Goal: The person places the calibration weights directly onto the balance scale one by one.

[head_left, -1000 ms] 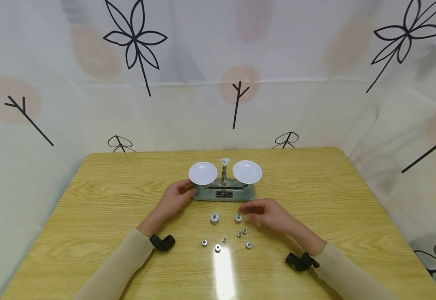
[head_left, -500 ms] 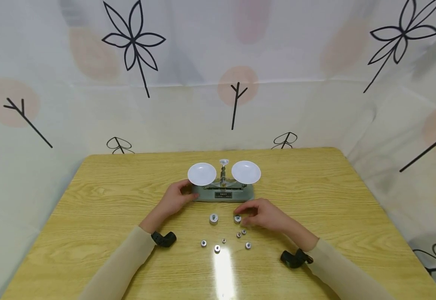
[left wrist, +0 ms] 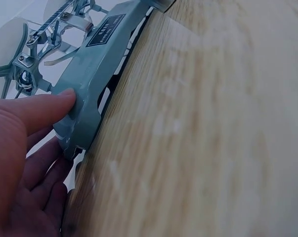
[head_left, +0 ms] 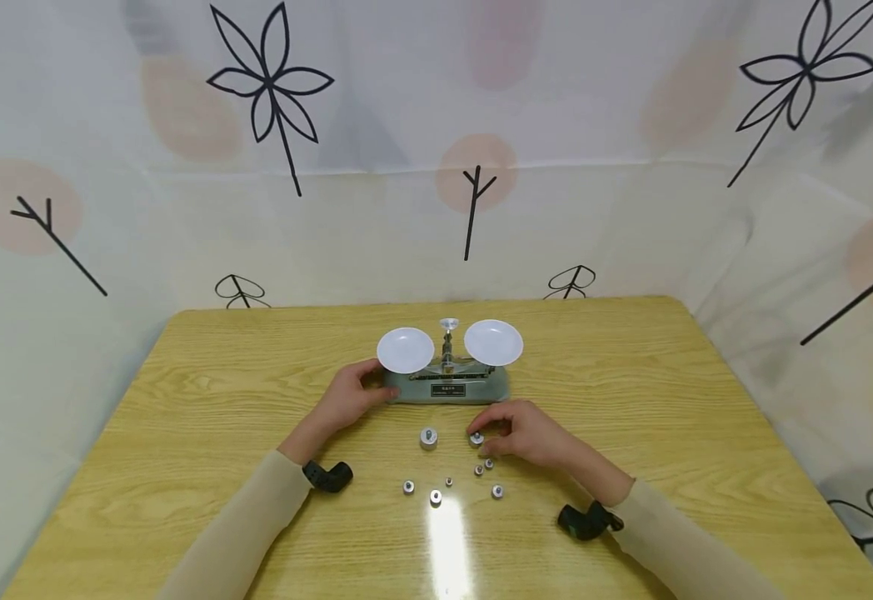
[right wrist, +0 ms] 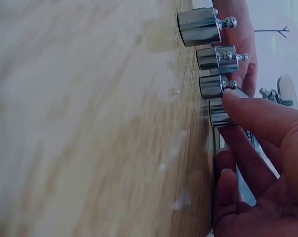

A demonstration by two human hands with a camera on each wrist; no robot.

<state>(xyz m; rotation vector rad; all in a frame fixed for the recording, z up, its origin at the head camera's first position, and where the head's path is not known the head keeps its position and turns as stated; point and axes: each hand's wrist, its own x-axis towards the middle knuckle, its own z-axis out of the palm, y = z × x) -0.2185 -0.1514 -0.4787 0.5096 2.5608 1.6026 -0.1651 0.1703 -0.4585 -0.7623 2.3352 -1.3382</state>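
A balance scale (head_left: pixel 447 392) with a grey-green base and two white pans stands at the middle of the table. My left hand (head_left: pixel 346 396) grips the left end of its base; in the left wrist view the thumb (left wrist: pixel 60 104) lies on top, with the other fingers at the end and below. In front of the base's right side, my right hand (head_left: pixel 530 433) pinches a knobbed metal weight (head_left: pixel 477 440), thumb and fingertips on opposite sides. The right wrist view shows the thumb (right wrist: pixel 247 112) overlapping that weight. The left pan (head_left: pixel 405 350) sits slightly lower than the right pan (head_left: pixel 493 342).
A larger weight (head_left: pixel 428 439) stands left of the pinched one. Several smaller weights are scattered nearer, among them one at the left (head_left: pixel 408 487) and one at the right (head_left: pixel 497 492). Patterned cloth (head_left: pixel 376 233) hangs behind the wooden table (head_left: pixel 256 358).
My right hand has moved left, its thumb and fingers coming round the weight. My left hand stays at the base, its thumb slightly farther in. The left pan has dipped a little.
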